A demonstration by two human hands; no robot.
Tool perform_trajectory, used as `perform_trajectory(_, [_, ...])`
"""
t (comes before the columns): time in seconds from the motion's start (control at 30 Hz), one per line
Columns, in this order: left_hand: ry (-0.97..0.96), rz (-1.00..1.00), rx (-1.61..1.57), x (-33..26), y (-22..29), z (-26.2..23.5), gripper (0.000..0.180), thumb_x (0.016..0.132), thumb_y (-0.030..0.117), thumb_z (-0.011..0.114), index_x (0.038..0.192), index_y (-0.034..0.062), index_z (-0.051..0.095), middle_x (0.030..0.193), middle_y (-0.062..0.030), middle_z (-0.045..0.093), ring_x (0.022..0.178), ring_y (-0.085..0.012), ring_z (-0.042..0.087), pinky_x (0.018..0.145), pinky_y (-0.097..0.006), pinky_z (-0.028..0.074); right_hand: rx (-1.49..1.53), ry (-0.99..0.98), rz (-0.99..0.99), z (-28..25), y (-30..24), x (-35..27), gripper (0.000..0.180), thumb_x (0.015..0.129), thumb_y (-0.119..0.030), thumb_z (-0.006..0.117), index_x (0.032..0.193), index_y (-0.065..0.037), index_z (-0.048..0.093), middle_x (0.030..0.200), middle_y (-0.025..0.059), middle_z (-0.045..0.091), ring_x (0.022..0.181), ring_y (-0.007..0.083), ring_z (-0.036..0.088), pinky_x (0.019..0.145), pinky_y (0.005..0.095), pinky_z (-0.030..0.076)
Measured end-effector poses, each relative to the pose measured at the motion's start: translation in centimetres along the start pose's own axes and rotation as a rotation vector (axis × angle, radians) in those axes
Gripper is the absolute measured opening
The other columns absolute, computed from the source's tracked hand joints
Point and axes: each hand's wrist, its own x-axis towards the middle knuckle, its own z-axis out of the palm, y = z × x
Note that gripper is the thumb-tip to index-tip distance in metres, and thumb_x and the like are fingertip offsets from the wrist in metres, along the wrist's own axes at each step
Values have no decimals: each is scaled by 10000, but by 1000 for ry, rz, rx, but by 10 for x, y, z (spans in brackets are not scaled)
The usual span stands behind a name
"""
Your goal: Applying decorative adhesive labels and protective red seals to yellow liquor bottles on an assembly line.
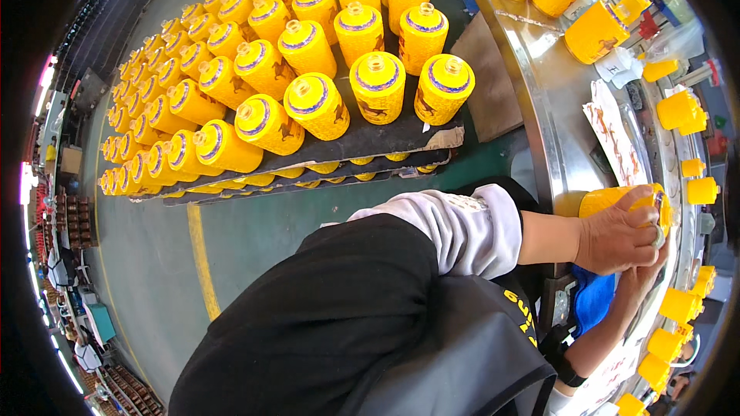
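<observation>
A yellow bottle [598, 202] lies at the edge of the metal worktable, its neck end toward the right. My left hand [613, 237] comes across from the left with its fingers curled over the bottle's neck end. Just below it, my right hand [646, 268] reaches up and meets the left hand by the bottle. Its fingers are mostly hidden behind the left hand. A white sheet printed with brown figures [617, 139] lies beyond the bottle.
Several yellow bottles with patterned shoulder bands [378, 86] stand on a dark stacked pallet [370, 139] at the far left. More yellow bottles [595, 32] line the metal worktable [549, 119]. A blue cloth [592, 300] hangs below my hands. Green floor [262, 235] shows at left.
</observation>
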Motion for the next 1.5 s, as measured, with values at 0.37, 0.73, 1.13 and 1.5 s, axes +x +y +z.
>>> perform_trajectory(0.37, [-28, 12, 114, 12, 8, -23, 237, 683, 141, 668, 862, 144, 512, 875, -33, 540, 1021, -282, 485, 1063, -561, 267, -91, 41, 4, 6, 9, 6, 667, 938, -148, 613, 1482, -62, 236, 1420, 149, 411, 1268, 238, 461, 1054, 361, 384])
perform_trajectory(0.73, [-22, -24, 92, 11, -10, -24, 293, 650, 180, 697, 878, 123, 522, 930, -66, 548, 1060, -306, 496, 1051, -569, 275, 79, 67, 166, 8, -5, -2, 646, 952, -92, 585, 1488, -72, 225, 1373, 159, 440, 1211, 221, 499, 1028, 333, 409])
perform_trajectory(1.13, [-20, -17, 51, 11, -13, -21, 305, 673, 191, 724, 869, 130, 498, 886, -55, 528, 1003, -288, 486, 1004, -566, 308, 139, 41, 194, 6, -10, -3, 612, 966, -128, 564, 1482, -80, 239, 1426, 167, 388, 1290, 256, 437, 1082, 370, 374])
perform_trajectory(1.5, [-86, -28, -130, 8, -4, -16, 276, 697, 148, 696, 896, 123, 506, 904, -76, 513, 1059, -318, 475, 1042, -580, 303, 17, 47, 81, 4, -10, -4, 693, 938, -179, 617, 1494, -75, 216, 1470, 151, 348, 1321, 254, 400, 1096, 380, 328])
